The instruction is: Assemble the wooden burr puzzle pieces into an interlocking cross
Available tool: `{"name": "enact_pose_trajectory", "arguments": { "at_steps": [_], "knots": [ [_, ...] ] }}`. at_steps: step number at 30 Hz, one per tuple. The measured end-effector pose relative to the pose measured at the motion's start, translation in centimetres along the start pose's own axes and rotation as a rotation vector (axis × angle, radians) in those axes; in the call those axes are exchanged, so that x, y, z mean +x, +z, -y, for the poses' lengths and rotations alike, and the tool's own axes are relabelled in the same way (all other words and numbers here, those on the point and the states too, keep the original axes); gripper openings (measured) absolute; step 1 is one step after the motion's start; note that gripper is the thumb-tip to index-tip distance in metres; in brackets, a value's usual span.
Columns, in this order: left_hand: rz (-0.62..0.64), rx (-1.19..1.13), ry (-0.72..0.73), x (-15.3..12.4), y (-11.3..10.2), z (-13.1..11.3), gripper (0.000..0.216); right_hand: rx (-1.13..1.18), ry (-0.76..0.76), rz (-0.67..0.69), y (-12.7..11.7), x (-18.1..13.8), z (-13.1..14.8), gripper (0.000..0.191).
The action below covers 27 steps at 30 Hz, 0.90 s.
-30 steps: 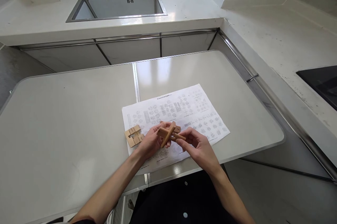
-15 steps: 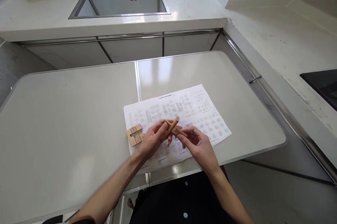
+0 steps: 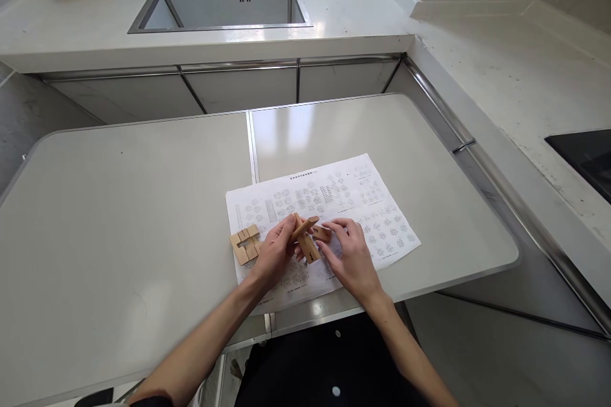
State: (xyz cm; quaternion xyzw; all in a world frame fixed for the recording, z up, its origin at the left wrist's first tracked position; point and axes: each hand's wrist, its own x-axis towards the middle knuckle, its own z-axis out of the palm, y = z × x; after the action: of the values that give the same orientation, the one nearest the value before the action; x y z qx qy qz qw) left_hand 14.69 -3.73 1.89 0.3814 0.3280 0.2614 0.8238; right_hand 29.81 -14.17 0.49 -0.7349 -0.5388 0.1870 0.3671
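The left hand [image 3: 273, 253] grips two crossed wooden bars [image 3: 304, 238] over the instruction sheet [image 3: 363, 203] on the tabletop [image 3: 119, 216]. The right hand [image 3: 351, 255], its fingers loosely curled, touches a third small piece [image 3: 321, 233]. It seems best to keep the cross steady and line up the notches before pushing. The notches are hidden by the fingers. More pieces [image 3: 245, 244] lie just left.

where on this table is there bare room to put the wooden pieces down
The left tabletop panel is bare from its edge to the seam, and so is the strip beyond the instruction sheet. Near the loose wooden pieces, left hand and right hand, it is crowded.
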Motion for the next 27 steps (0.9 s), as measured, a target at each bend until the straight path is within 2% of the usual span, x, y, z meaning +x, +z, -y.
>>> {"name": "enact_pose_trajectory", "arguments": {
  "at_steps": [5, 11, 16, 18, 21, 24, 27],
  "knots": [
    [-0.037, 0.032, -0.03, -0.1, 0.3, -0.2, 0.051, -0.023, 0.019, 0.011, 0.4, 0.1, -0.6, 0.019],
    [-0.021, 0.052, -0.032, 0.0, 0.2, -0.2, 0.048, 0.1, 0.058, 0.007, 0.0, 0.0, -0.3, 0.008],
    [-0.032, 0.086, -0.041, 0.0, 0.1, -0.3, 0.049, 0.261, 0.227, -0.113, -1.2, 0.0, 0.0, 0.021],
    [-0.027, 0.089, -0.043, 0.0, 0.1, -0.2, 0.049, 0.392, 0.313, -0.156, -1.9, 0.1, 0.0, 0.026],
    [-0.021, 0.094, -0.048, 0.0, 0.0, -0.1, 0.048, 0.727, 0.398, -0.145, -2.7, 0.3, 0.1, 0.03],
    [-0.011, 0.105, -0.047, 0.1, 0.0, 0.1, 0.048, 1.087, 0.42, -0.075, -3.2, 0.3, 0.5, 0.031],
    [0.009, 0.13, -0.045, 0.1, 0.0, 0.2, 0.047, 1.283, 0.47, 0.027, -3.4, 0.3, 0.9, 0.035]
  ]
}}
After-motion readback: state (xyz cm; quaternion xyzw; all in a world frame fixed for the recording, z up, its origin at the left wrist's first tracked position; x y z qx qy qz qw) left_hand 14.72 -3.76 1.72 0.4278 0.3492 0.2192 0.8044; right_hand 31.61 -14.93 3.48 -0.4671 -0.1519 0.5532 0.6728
